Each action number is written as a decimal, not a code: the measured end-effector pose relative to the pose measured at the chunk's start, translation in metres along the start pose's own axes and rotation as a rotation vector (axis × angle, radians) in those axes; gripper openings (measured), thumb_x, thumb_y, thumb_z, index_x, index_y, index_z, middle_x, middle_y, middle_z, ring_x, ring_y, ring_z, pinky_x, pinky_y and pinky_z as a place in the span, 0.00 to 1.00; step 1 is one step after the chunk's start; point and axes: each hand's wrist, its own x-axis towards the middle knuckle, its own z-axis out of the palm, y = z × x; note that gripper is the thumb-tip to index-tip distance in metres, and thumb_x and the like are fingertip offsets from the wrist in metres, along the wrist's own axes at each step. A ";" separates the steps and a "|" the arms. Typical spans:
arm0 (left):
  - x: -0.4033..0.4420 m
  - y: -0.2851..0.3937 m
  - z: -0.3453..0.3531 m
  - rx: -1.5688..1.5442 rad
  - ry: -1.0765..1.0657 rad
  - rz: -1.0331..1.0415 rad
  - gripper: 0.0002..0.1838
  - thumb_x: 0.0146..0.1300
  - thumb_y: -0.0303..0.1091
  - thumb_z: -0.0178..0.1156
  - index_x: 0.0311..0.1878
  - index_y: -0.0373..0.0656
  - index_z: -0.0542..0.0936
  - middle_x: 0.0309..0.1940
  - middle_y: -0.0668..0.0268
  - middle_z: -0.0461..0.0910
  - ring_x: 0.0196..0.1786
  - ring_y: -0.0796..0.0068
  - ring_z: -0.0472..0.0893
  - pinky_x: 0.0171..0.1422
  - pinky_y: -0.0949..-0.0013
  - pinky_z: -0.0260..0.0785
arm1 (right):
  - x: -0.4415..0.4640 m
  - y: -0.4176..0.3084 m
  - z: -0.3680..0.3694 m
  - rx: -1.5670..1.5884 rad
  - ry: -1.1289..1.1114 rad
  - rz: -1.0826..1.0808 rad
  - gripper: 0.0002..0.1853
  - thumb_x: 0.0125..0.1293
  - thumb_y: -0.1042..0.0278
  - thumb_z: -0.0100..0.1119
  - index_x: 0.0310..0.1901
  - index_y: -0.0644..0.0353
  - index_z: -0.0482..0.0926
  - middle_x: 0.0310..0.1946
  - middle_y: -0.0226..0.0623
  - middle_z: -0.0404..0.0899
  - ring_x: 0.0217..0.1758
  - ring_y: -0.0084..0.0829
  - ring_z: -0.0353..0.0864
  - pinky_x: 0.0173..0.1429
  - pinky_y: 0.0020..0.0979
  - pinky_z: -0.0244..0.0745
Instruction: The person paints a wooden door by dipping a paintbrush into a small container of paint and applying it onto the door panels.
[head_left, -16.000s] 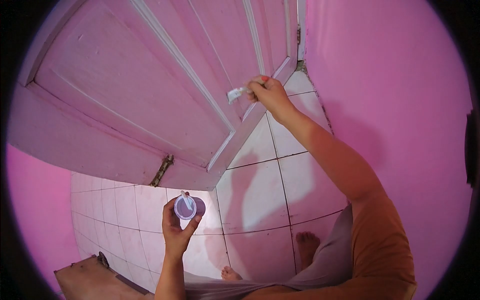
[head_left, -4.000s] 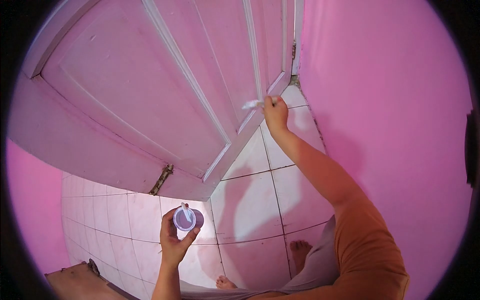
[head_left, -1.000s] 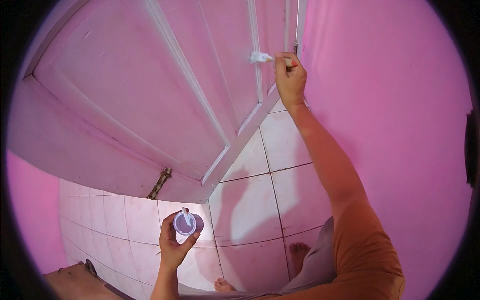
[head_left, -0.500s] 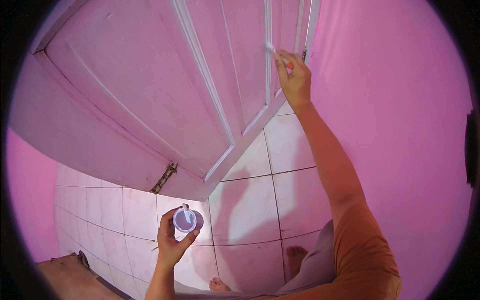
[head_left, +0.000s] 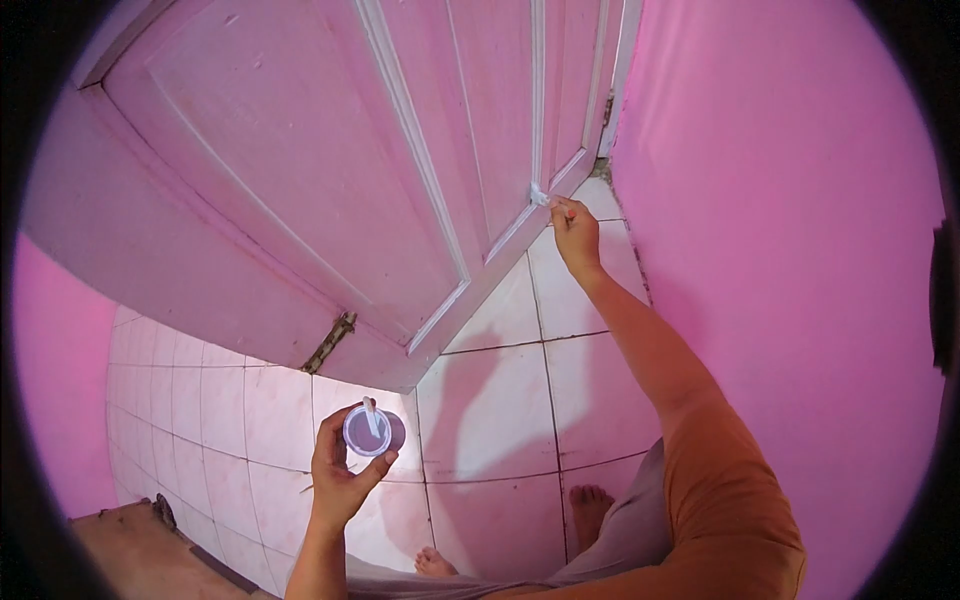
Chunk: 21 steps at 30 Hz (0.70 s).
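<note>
My left hand (head_left: 343, 472) is closed around a small plastic cup (head_left: 368, 430) with a pale rim. A flat white stick (head_left: 371, 416) leans inside it, over greyish contents. Farther up, my right hand (head_left: 577, 238) grips a paintbrush (head_left: 545, 197) by its handle, and an orange spot shows at the fingers. Its white bristles touch the moulding near the bottom of the panelled door (head_left: 290, 150). White paint lines several of the door's mouldings (head_left: 410, 150), while its panels look pink.
A metal bolt (head_left: 330, 342) is fixed low on the door. Pink wall (head_left: 790, 250) rises on the right, with a hinge (head_left: 608, 108) beside it. White floor tiles (head_left: 490, 390) lie below, with my bare feet (head_left: 590, 508) on them. A brown wooden piece (head_left: 140, 550) stands lower left.
My right hand has moved down along the door's moulding with the paintbrush, from partway up to the bottom corner. The left hand with the cup has hardly shifted.
</note>
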 end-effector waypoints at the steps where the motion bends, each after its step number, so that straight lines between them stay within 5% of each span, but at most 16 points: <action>1: -0.001 0.001 0.000 0.002 0.001 -0.002 0.37 0.52 0.22 0.76 0.64 0.36 0.68 0.64 0.54 0.74 0.67 0.64 0.75 0.74 0.60 0.64 | 0.000 0.007 0.006 0.126 0.025 0.156 0.15 0.72 0.62 0.61 0.51 0.65 0.84 0.35 0.42 0.84 0.36 0.34 0.85 0.41 0.32 0.78; 2: -0.001 0.001 0.001 -0.004 0.002 -0.006 0.37 0.52 0.22 0.75 0.64 0.36 0.68 0.65 0.53 0.74 0.67 0.63 0.75 0.75 0.60 0.64 | -0.001 0.018 0.014 0.250 0.052 0.312 0.16 0.73 0.60 0.62 0.51 0.66 0.84 0.34 0.39 0.85 0.34 0.26 0.85 0.38 0.29 0.79; 12: 0.001 0.002 0.002 -0.007 -0.011 -0.009 0.37 0.53 0.22 0.75 0.65 0.35 0.68 0.65 0.53 0.74 0.68 0.62 0.74 0.75 0.59 0.63 | -0.028 -0.013 0.035 0.530 -0.178 0.676 0.14 0.73 0.63 0.59 0.35 0.67 0.81 0.28 0.42 0.85 0.25 0.29 0.85 0.27 0.29 0.80; 15: 0.001 0.001 0.003 -0.021 -0.015 -0.017 0.36 0.53 0.22 0.76 0.64 0.35 0.68 0.65 0.53 0.74 0.68 0.62 0.74 0.75 0.59 0.63 | -0.006 0.007 0.041 0.255 -0.057 0.627 0.14 0.72 0.62 0.60 0.38 0.68 0.82 0.29 0.42 0.86 0.28 0.29 0.87 0.31 0.29 0.83; 19: -0.001 -0.002 0.002 -0.013 -0.004 -0.048 0.38 0.53 0.28 0.77 0.65 0.38 0.68 0.65 0.51 0.75 0.69 0.61 0.74 0.76 0.57 0.62 | 0.001 0.040 0.055 0.293 0.238 0.486 0.14 0.69 0.57 0.62 0.41 0.61 0.86 0.27 0.40 0.86 0.31 0.37 0.87 0.42 0.39 0.78; 21: -0.001 -0.004 0.001 -0.011 -0.005 -0.033 0.36 0.53 0.23 0.76 0.64 0.36 0.68 0.65 0.53 0.74 0.68 0.62 0.74 0.75 0.59 0.64 | -0.014 0.041 0.055 0.200 0.191 0.356 0.15 0.72 0.59 0.61 0.42 0.65 0.84 0.28 0.40 0.86 0.30 0.32 0.86 0.38 0.33 0.80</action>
